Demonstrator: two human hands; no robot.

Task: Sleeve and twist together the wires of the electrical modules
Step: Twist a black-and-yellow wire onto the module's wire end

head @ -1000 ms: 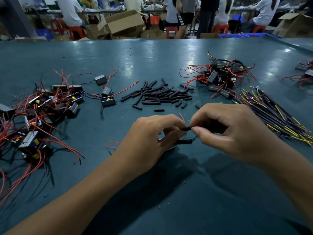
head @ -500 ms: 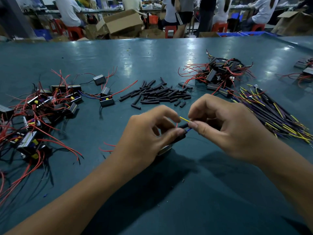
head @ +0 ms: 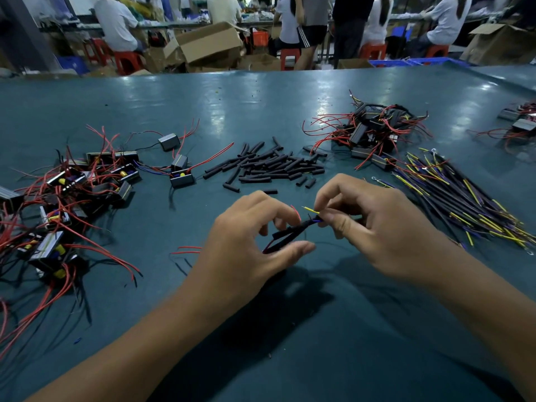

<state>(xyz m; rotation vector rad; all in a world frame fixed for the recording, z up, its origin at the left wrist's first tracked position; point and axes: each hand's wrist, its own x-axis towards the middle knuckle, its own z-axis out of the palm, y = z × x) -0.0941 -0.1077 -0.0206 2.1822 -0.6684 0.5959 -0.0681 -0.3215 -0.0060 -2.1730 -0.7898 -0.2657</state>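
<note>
Above the green table (head: 261,329), my left hand (head: 246,250) curls its thumb and fingers round black sleeved wires (head: 290,232) that run down into its palm; whatever they lead to is hidden under the hand. A red wire end (head: 296,212) sticks up beside its fingers. My right hand (head: 374,227) pinches the upper ends of those wires between thumb and forefinger, where a yellow wire tip (head: 311,210) and a blue one poke out. The two hands are a few centimetres apart.
A heap of black sleeve pieces (head: 269,166) lies just beyond the hands. Modules with red wires are piled at the left (head: 75,195) and far right (head: 374,134). A bundle of black, yellow and purple wires (head: 458,198) lies at the right. People sit behind the table.
Both hands have risen slightly and my left hand's fingers have spread. The yellow and blue wire tips now stick out from my right fingers, and the sleeved wires tilt up towards them.
</note>
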